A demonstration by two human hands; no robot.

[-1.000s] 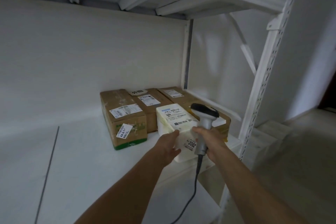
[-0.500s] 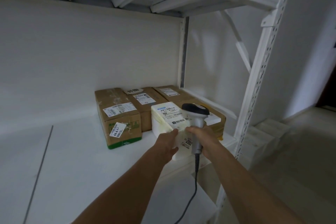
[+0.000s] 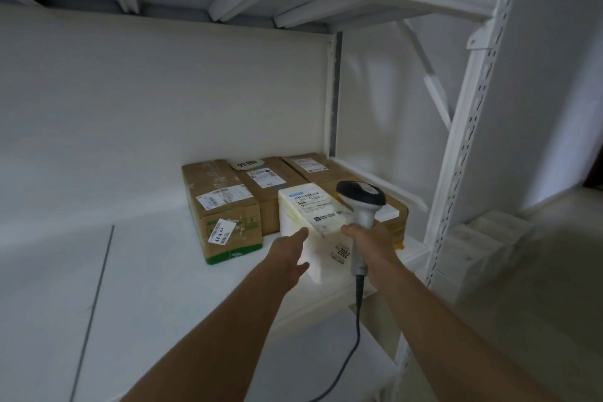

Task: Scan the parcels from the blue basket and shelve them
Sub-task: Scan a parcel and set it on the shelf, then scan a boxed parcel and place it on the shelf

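Nearly shelved: a white rectangular parcel (image 3: 313, 215) with printed labels sits on the white metal shelf (image 3: 163, 271), close to its right end and just in front of brown cardboard boxes (image 3: 225, 206). The left hand (image 3: 290, 251), fingers straight, presses the parcel's near-left side, apparently nudging it into line. The right hand (image 3: 372, 241) grips a corded grey-and-black handheld scanner (image 3: 360, 197) upright beside it.
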